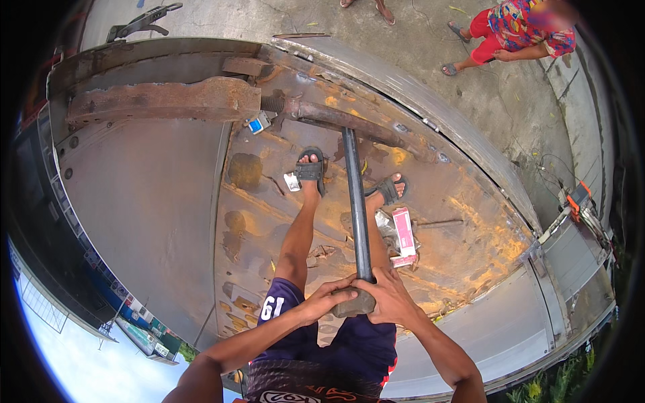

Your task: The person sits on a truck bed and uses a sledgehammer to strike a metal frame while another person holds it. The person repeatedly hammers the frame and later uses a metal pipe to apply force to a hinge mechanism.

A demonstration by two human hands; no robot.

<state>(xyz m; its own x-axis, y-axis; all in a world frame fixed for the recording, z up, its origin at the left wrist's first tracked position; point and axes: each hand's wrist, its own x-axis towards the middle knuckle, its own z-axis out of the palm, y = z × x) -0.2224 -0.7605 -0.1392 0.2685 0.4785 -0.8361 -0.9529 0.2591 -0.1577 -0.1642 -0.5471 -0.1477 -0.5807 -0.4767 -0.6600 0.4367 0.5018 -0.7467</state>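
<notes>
A sledgehammer stands between my legs, its black handle (357, 201) pointing away from me and its worn block-shaped head (354, 304) close to my body. My left hand (327, 299) grips the left side of the head, near where the handle meets it. From the right, my right hand (390, 295) is wrapped round the same head, with its thumb side by the handle. The handle's far end reaches a rusty rod (349, 125), though I cannot tell whether they touch. This rod joins a thick rusted beam (168, 101) through a threaded part (272, 103).
My sandalled feet stand on a rust-stained metal bed (269, 208) with raised side walls (148, 181). A pink and white box (404, 232) lies by my right foot. A blue and white packet (256, 125) lies near the beam. Beyond the edge, a person (510, 33) stands on concrete.
</notes>
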